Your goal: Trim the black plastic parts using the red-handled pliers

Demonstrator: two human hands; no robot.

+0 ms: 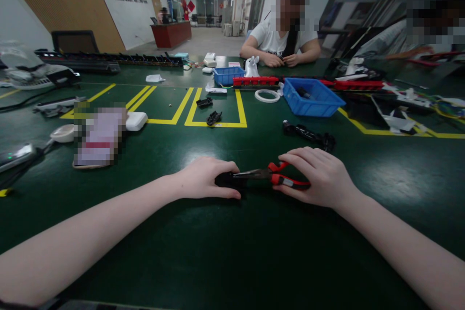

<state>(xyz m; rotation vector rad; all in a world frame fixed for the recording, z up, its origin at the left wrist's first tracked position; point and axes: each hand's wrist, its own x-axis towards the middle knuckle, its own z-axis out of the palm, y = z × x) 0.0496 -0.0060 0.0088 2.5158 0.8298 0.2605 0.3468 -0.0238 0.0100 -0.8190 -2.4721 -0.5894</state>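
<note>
My right hand (321, 177) is wrapped round the red and black handles of needle-nose pliers (278, 174), whose jaws point left. In my left hand (209, 179) is a small black part (230, 180), gripped between thumb and fingers just above the table. The plier tips reach this part; whether they pinch it I cannot tell. Its exact shape is dark and partly covered by my fingers. Beyond my right hand lies a long black jointed piece (308, 134). Two small black parts (214, 117) rest farther off inside a yellow taped outline.
A large blue bin (312, 99) with dark pieces and a smaller blue bin (228, 76) stand ahead. A white ring (268, 95) lies between them. A phone (101, 135) and white case (136, 121) are on the left. A person (286, 34) sits across the green table (232, 256).
</note>
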